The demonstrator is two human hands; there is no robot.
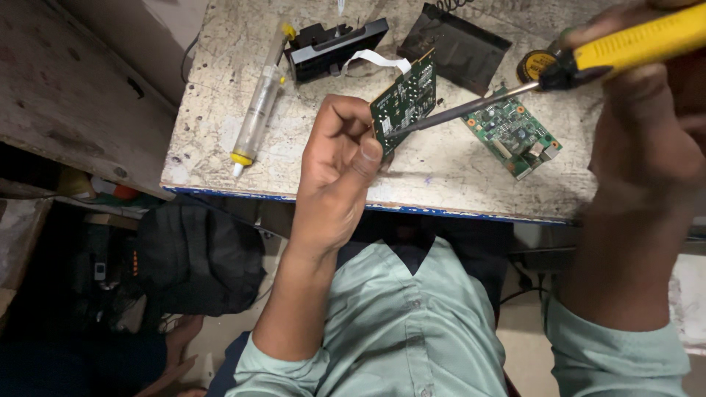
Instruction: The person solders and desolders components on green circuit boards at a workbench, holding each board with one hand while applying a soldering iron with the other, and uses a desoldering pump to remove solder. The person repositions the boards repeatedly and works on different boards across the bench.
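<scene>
your left hand [340, 158] grips a small green circuit board [403, 101] by its lower edge, tilted up above the worktop [456, 176]. your right hand [640, 140] is closed around the yellow handle of a soldering iron [632, 45], and its dark tip rests on the face of the board. a second green circuit board [512, 132] lies flat just right of the tip, under the shaft. a clear syringe-like tube with yellow ends [259, 110] lies to the left. behind the held board sit a black plastic unit [334, 48] with a white ribbon cable [379, 60], a dark flat panel [454, 45] and a round yellow-and-black tin [535, 65], partly hidden by the iron. the right hand is blurred and cut off by the frame edge. the worktop is pale, stained and pitted, with a blue front edge. below it, in shadow, lies what seems to be a black bag [195, 257].
</scene>
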